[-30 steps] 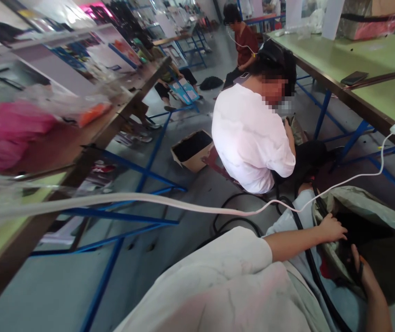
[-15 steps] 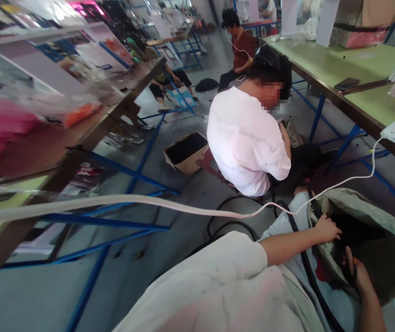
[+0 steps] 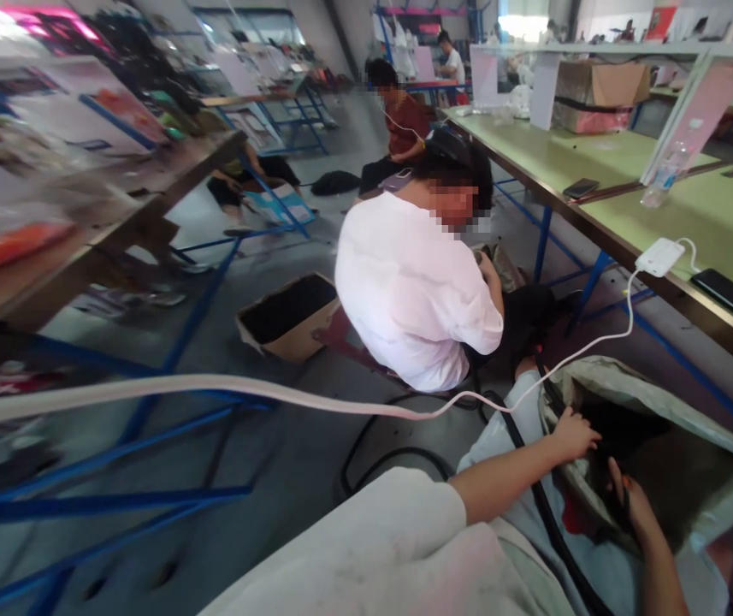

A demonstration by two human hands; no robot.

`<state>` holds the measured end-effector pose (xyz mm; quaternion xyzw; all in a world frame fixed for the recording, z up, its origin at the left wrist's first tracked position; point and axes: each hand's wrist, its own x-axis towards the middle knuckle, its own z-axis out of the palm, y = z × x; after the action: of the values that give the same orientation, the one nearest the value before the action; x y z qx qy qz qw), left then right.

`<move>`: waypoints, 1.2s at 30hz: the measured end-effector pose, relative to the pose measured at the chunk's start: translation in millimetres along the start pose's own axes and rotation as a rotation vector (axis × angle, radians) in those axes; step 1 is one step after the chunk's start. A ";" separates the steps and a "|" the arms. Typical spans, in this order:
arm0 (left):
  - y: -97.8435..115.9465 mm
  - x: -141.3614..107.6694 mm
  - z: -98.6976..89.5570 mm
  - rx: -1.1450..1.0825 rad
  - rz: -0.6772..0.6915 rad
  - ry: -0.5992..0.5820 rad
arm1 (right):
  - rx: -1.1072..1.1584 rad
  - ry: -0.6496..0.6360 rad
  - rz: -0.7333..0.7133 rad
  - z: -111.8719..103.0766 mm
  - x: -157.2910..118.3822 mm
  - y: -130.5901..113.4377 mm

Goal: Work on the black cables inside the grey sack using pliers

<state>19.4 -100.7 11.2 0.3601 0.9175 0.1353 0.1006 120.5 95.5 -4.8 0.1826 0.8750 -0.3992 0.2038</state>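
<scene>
A large pale woven sack (image 3: 725, 436) stands wide at my lap with dark material (image 3: 629, 428) inside. Over its near rim, my left hand (image 3: 576, 435) is closed with bent fingers where a black strip (image 3: 553, 392) runs in under it; the grip itself is partly hidden. My right hand (image 3: 634, 500) is lower, at the sack's mouth, closed around a small dark tool with an orange spot by the fingers. Its exact kind is too small to make out. Another long black strip (image 3: 546, 522) lies across my lap, beneath my left forearm.
A white cable (image 3: 340, 409) stretches across in front of me to a white adapter (image 3: 659, 257) on the green table (image 3: 635, 167). Ahead sits a person in a white shirt (image 3: 404, 282), beside a cardboard box (image 3: 295, 342) of black material. Blue table legs (image 3: 192, 299) stand left.
My view has turned to the right, so the surroundings shift left and more of the right table shows. Both hands stay at the sack's mouth with little change in pose.
</scene>
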 end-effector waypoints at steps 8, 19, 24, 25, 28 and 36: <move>8.8 -11.8 -19.8 -0.079 -0.081 -0.137 | 0.026 0.057 0.109 -3.6 -30.7 -26.1; 12.5 -16.9 -16.9 -0.051 -0.067 -0.137 | -0.128 0.105 0.161 1.8 -21.5 -8.8; 13.1 -17.5 -18.0 -0.047 -0.056 -0.159 | -0.089 0.105 0.114 6.3 -19.4 -2.9; 13.3 -18.1 -17.4 -0.044 -0.050 -0.163 | -0.070 0.086 0.111 6.9 -19.4 -3.0; 14.2 -20.1 -15.8 -0.034 -0.062 -0.152 | 0.000 0.060 0.089 7.1 -20.0 -5.2; 13.0 -20.8 -17.0 -0.036 -0.043 -0.194 | 0.093 0.094 0.048 6.8 -24.6 -9.2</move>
<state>37.8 -108.9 33.2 0.3499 0.9085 0.1138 0.1982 138.4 80.8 9.3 0.2313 0.8596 -0.4255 0.1632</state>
